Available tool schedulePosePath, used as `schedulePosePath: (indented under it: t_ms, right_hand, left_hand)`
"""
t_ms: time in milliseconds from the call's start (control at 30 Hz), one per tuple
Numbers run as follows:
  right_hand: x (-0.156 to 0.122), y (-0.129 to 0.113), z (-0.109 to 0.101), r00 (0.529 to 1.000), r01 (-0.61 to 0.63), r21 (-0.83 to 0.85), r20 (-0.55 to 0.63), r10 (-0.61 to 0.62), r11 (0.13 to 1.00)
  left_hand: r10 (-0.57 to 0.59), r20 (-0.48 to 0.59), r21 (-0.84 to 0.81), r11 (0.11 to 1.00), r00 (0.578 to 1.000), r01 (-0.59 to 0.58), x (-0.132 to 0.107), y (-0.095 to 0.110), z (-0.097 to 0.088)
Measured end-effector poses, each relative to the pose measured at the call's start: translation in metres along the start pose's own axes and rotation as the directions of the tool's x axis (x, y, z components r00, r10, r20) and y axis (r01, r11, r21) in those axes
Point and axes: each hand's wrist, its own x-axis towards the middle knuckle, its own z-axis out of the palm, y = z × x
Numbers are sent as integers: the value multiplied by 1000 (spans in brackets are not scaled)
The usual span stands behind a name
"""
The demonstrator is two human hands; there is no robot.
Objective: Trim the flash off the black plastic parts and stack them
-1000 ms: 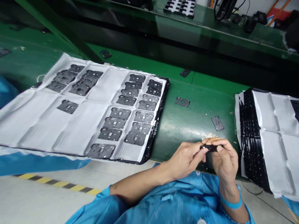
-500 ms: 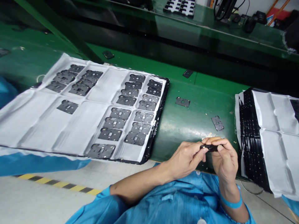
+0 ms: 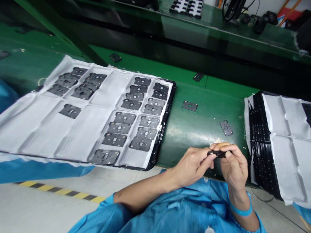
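**While Two Hands Pinch One Dark Plate, Trays Lie Either Side**

Although the plates show cut-outs, any marking on them is too small to read. One small dark plate (image 3: 218, 153) is held edge-on over the near edge of the green surface (image 3: 194, 129), between the left hand (image 3: 194, 163) and the right hand (image 3: 233, 165). Each grip is narrow, with fingertips closed on the plate's ends. Two loose plates (image 3: 189, 105) lie on the surface beyond the hands, and two more sit farther back. To the left, a black tray (image 3: 170, 103) lined with a white sheet (image 3: 24, 123) holds plates in compartments. At its right end are columns of four, four, four and three. One plate lies alone, and the overlapping groups at the far left cannot be counted. A stack of black trays (image 3: 261, 145) stands at the right. One blue wristband (image 3: 240, 212) circles the right wrist.
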Motion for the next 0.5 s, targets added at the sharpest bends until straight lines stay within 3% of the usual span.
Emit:
schedulePosePath:
  t_ms: [500]
  right_hand:
    - [1,3,1,1000,-7,30,3,7,1000]
  left_hand:
    - [13,23,15,1000,1000,-14,-1,0,-1]
